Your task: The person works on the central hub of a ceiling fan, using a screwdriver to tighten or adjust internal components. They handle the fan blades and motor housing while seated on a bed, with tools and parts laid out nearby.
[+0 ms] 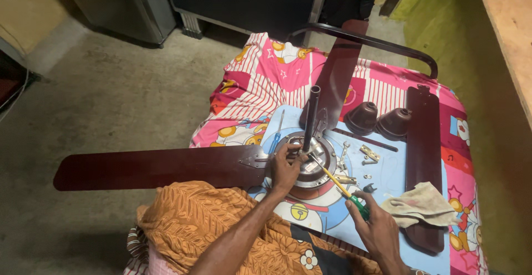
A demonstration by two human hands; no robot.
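Head view: left hand (285, 167) grips fan motor hub (310, 164) at centre of cartoon-print bed (260, 86). Right hand (379, 228), closed on green-handled screwdriver (341, 186), tip at hub's 3 o'clock. Step: working hub screw. Next: steady hub, keep tip seated.

Left hand (285, 167) fingers curled, right hand (379, 228) fisted, forearms extended.
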